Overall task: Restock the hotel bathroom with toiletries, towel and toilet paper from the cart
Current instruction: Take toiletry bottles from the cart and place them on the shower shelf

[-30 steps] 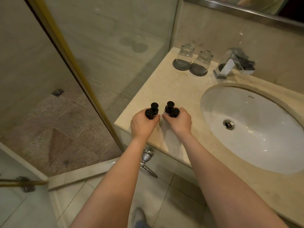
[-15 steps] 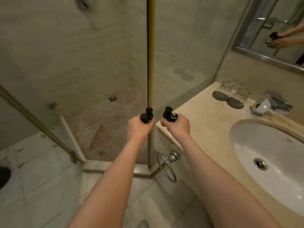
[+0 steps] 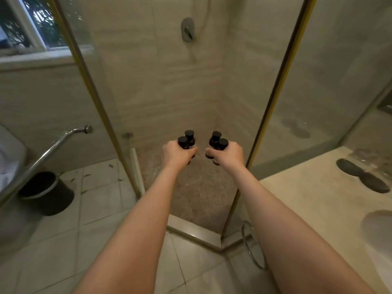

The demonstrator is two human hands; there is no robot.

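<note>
Shower stall (image 3: 197,187) fills centre view. Door gap is open between the two gold-edged glass panels, mixer valve (image 3: 187,29) far up on the back wall. Vanity top (image 3: 307,198) is at right and near, with two dark coasters (image 3: 360,177) at its far end; whatever sits on them is too blurred to call. Black bin (image 3: 46,194) on the floor tiles at left, under a sloped grab rail (image 3: 53,145). Towel ring (image 3: 252,245) hangs on the vanity side, near, below the right forearm.

Both arms are stretched fwd into the door gap. Left hand (image 3: 177,154) is wrapped round the left pair of bottles (image 3: 186,140); right hand (image 3: 228,154) is wrapped round the right pair of bottles (image 3: 218,141). Fingers are curled tight and the black caps stick up past the knuckles. Bottles are roughly upright, hands near each other but apart, in air over the shower floor, touching nothing else.

Why, imo: two per hand means one trip for four. Upright and caps-up gives a clean set-down, and arms out front clear the glass edges. Looks like shower-side toiletries, but no shelf in view, so can't tell the drop spot.

Diff vs 0.5 s ago: view swung left off the vanity, so the basin is mostly out of frame and the mirror gone. Hands went from the counter's corner to centred in the door gap. Grip is unchanged, same four bottles. 1.0 s ago they were down at the counter edge.
</note>
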